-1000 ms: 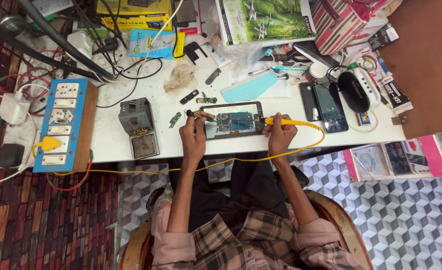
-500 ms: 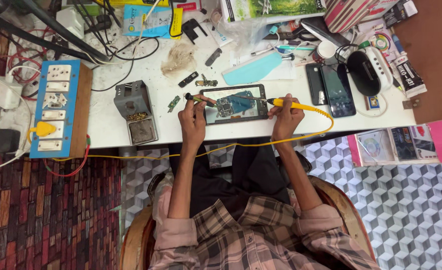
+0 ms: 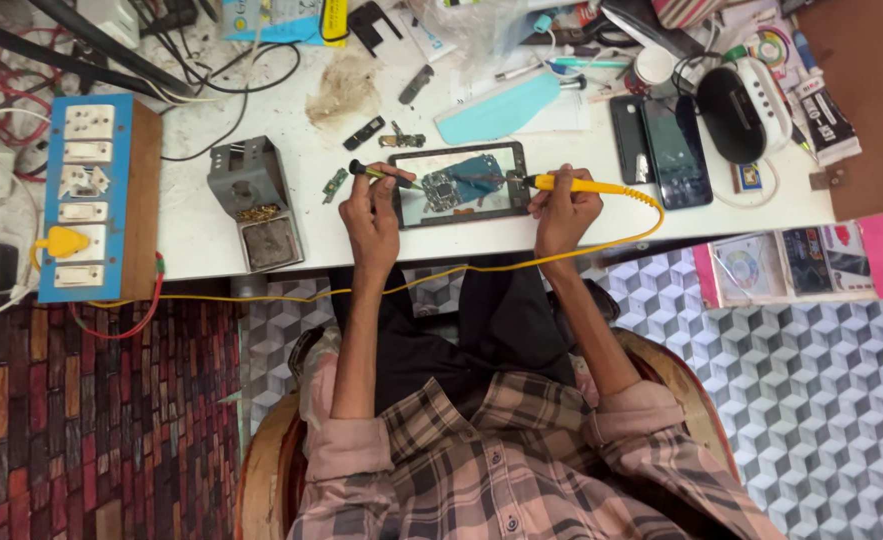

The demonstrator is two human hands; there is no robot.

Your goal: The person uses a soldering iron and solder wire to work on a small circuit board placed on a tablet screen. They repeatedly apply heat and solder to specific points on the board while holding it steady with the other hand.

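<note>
Nearest the camera, the person sits in a pink plaid shirt with the sleeves rolled up, both forearms reaching out to the front edge of the white worktop (image 3: 201, 240). The left hand (image 3: 373, 208) is closed on a thin black pen-like tool (image 3: 381, 173), whose tip points at the opened device. The right hand (image 3: 561, 205) is clamped on a soldering iron with a yellow handle (image 3: 573, 185); its yellow cord (image 3: 521, 264) loops off the worktop edge and runs left. Between the two hands, close to the near edge, lies a dark opened tablet-like device (image 3: 459, 186) with a blue-green circuit board showing inside. Just left of the left hand stands a grey metal soldering-iron stand (image 3: 257, 205), and beyond it a blue switchboard on a wooden base (image 3: 86, 200) carrying a yellow plug. To the right of the device rest two dark phones (image 3: 661, 152) and a black oval gadget (image 3: 739, 108). Farther back lie a pale blue flat cover (image 3: 501, 108), small black parts, a brownish wad and tangled black cables.
</note>
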